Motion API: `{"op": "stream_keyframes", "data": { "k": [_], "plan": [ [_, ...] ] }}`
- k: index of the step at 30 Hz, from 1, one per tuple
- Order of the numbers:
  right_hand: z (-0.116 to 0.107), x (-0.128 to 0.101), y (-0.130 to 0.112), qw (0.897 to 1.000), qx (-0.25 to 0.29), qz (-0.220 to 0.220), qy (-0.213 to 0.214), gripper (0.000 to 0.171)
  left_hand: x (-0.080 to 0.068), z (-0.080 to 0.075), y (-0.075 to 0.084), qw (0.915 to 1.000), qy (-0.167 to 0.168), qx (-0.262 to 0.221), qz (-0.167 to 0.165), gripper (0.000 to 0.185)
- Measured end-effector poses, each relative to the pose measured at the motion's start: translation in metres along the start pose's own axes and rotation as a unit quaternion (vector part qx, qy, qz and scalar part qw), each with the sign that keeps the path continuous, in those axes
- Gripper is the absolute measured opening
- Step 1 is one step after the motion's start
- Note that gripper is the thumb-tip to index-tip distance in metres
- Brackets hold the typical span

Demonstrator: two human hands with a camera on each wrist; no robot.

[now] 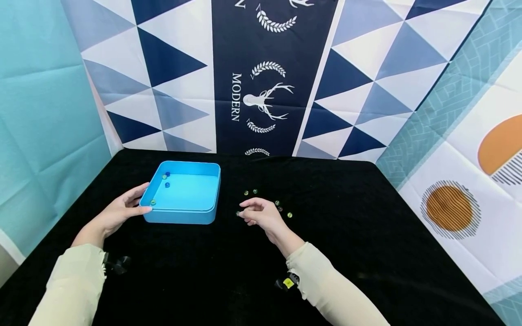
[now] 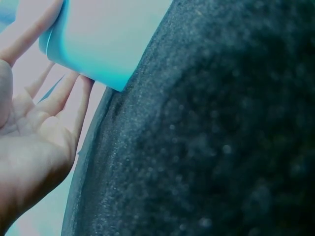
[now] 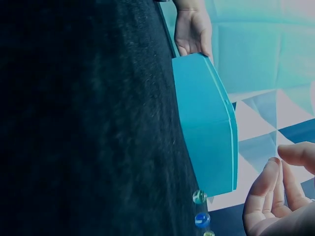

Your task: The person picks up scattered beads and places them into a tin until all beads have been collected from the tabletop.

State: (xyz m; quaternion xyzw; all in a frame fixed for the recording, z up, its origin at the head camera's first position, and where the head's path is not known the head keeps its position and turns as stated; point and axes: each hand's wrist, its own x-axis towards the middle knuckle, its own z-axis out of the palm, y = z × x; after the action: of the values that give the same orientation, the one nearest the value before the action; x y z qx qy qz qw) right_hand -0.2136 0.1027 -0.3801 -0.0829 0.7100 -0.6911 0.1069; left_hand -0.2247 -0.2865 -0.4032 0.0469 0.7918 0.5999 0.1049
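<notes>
Glass marbles (image 1: 290, 215) are divided between the black-covered worktop (image 1: 228, 271) and a blue box (image 1: 179, 217). Closest to us, the right hand (image 1: 264, 217) hangs low over the worktop, thumb and fingertips drawn nearly together; one marble shows right at the tips, and we cannot tell whether that grip pinches it. The left hand (image 1: 116, 213) has its grip clamped on the box's near left corner, thumb at the rim, fingers along the side wall. Beside and beyond the right hand we count five more loose marbles, scattered well apart from the box. Inside it we count four: one by the near left corner, three grouped farther back toward the left. We judge the gathering under half done, with four in and about six left outside.
</notes>
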Motion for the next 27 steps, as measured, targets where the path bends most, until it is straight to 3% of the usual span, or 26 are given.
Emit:
{"op": "stream_keyframes", "data": {
  "k": [27],
  "plan": [
    [-0.058, -0.021, 0.005, 0.998, -0.001, 0.004, 0.065, 0.033, -0.001, 0.001, 0.003, 1.0, 0.002, 0.0, -0.007, 0.085]
  ]
}}
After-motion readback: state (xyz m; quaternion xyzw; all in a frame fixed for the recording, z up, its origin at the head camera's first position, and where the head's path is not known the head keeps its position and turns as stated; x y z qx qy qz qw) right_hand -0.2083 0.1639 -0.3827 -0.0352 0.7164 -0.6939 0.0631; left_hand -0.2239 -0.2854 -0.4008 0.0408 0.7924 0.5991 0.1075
